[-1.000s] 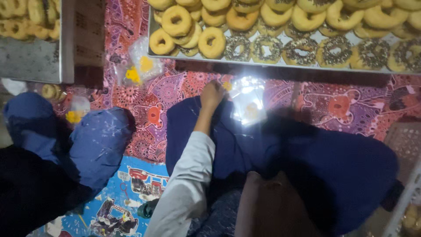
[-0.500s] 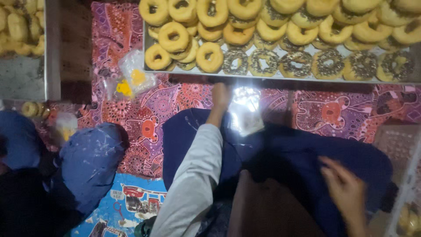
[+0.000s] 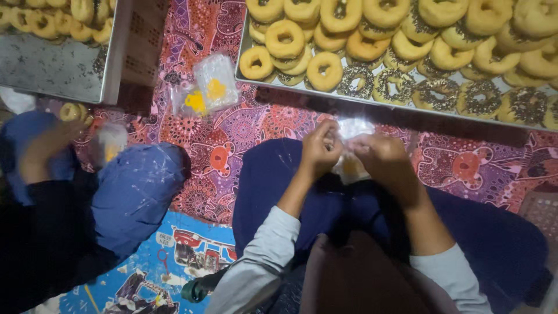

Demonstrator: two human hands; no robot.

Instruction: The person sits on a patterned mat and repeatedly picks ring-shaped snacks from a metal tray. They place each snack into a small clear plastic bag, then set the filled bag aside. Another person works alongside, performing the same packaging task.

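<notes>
Both hands work on a small clear bag (image 3: 351,131) that lies just below the near rim of the big tray (image 3: 401,104) of doughnuts. The left hand (image 3: 319,150) pinches the left edge of the bag between thumb and fingers, so its grip is closed on the plastic. The right hand (image 3: 381,157) meets it from the other side, and its fingertips are also closed on the bag. Something yellow shows inside the bag, below the hands, but it is too blurred to tell what it is.

To do this step well, I think the fingers should hold only the thin edges of the film and pull them apart gently, because such plastic sticks to itself and tears easily. It is better to keep the bag low, near the tray rim, and not to squeeze what is inside.

Both wrists are bent a little inward and the knuckles point toward the tray. The forearms come up from the grey sleeves (image 3: 256,270) and close toward each other, like a narrow V, over the dark blue cloth on the lap. Far to the left of the tray, another person's hand (image 3: 49,145) rests apart from this work.
</notes>
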